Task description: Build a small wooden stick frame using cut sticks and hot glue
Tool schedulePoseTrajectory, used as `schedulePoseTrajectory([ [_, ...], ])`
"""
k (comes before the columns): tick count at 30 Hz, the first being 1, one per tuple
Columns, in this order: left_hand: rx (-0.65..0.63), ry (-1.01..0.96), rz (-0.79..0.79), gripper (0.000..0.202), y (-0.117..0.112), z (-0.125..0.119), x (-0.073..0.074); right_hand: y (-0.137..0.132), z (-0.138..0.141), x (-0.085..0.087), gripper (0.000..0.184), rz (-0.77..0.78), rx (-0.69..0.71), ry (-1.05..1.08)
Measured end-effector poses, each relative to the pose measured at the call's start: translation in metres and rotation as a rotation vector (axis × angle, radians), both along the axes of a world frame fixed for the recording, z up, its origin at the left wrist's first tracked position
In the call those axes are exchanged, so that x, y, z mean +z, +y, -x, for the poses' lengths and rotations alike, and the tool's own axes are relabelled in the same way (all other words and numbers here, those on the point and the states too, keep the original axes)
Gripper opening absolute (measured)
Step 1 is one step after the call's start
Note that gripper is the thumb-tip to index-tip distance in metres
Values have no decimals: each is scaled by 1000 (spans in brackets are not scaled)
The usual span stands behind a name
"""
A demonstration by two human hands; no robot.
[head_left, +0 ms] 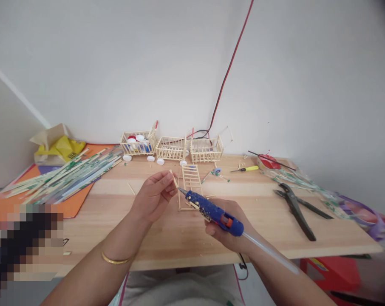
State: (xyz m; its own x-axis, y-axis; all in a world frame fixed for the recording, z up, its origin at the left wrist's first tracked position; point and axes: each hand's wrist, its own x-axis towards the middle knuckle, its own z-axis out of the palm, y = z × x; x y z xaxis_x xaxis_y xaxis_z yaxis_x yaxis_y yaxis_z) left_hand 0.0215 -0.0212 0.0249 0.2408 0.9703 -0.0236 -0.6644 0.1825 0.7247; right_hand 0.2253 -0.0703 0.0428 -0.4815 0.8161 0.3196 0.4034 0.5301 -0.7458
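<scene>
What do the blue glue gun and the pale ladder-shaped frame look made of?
Blue glue gun: likely matte plastic, flecked with pale glue drips. Pale ladder-shaped frame: thin bare sticks, wood or bamboo by their unpainted cream colour.

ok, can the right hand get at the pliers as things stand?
Probably reach, not grasp. The pliers lie in the open on the table, right of the right hand, with nothing between. But that hand is wrapped round the glue gun, so its grip looks taken.
</scene>
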Motion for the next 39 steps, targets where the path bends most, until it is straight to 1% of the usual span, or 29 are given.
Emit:
schedulePoseTrajectory([
  [6, -13, -1, -5, 11, -1, -1, 1, 1, 1, 2, 44, -12, -18, -33],
  [11, -4, 16, -11, 13, -1, -1, 2, 1, 1, -2, 44, -31, 4, -47],
  [14, 69, 54, -42, 13, 1, -1, 0, -2, 0, -2, 49, -47, 42, -45],
  [17, 160, 84, -67, 11, 3, 0, -3, -5, -4, 6, 55, -97, 78, -49],
  [18, 180, 92, -70, 11, 4, 1, -4, -5, -8, 9, 55, -115, 51, -67],
  [19, 194, 101, -73, 11, 5, 2, -5, -4, -13, 12, 52, -125, -16, -102],
  [20, 199, 112, -78, 11, 5, 2, -6, -2, -19, 15, 48, -126, -129, -155],
  [22, 196, 133, -90, 11, 6, 4, -7, 7, -38, 16, 41, -93, -428, -325],
  [23, 187, 141, -94, 11, 6, 5, -6, 13, -49, 13, 39, -68, -578, -431],
  [24, 176, 145, -95, 11, 6, 5, -6, 19, -62, 9, 38, -27, -690, -540],
  [25, 164, 144, -93, 12, 6, 5, -5, 26, -75, 3, 37, 16, -771, -631],
  [27, 137, 130, -77, 14, 5, 4, -3, 38, -102, -12, 37, 136, -839, -745],
  [28, 123, 123, -67, 17, 4, 4, -2, 42, -114, -21, 40, 208, -850, -757],
  [30, 100, 123, -39, 24, 3, 3, -1, 47, -132, -34, 47, 301, -819, -717],
  [31, 91, 133, -26, 27, 3, 2, -1, 47, -137, -37, 50, 308, -806, -703],
  [32, 83, 149, -15, 30, 3, 2, 0, 46, -139, -38, 50, 268, -802, -697],
  [33, 73, 168, -8, 32, 2, 2, 0, 43, -136, -35, 46, 181, -796, -692],
  [34, 59, 189, -5, 35, 2, 2, 1, 40, -130, -29, 39, 60, -778, -676],
  [35, 42, 214, -10, 37, 2, 1, 1, 35, -120, -20, 29, -94, -746, -637],
  [36, 25, 242, -21, 38, 1, 0, 2, 31, -106, -9, 20, -247, -651, -560],
  [37, 7, 274, -32, 39, 0, -1, 2, 26, -91, 3, 15, -359, -539, -467],
  [39, -26, 347, -50, 40, -2, -3, 4, 19, -56, 26, 15, -477, -338, -350],
])
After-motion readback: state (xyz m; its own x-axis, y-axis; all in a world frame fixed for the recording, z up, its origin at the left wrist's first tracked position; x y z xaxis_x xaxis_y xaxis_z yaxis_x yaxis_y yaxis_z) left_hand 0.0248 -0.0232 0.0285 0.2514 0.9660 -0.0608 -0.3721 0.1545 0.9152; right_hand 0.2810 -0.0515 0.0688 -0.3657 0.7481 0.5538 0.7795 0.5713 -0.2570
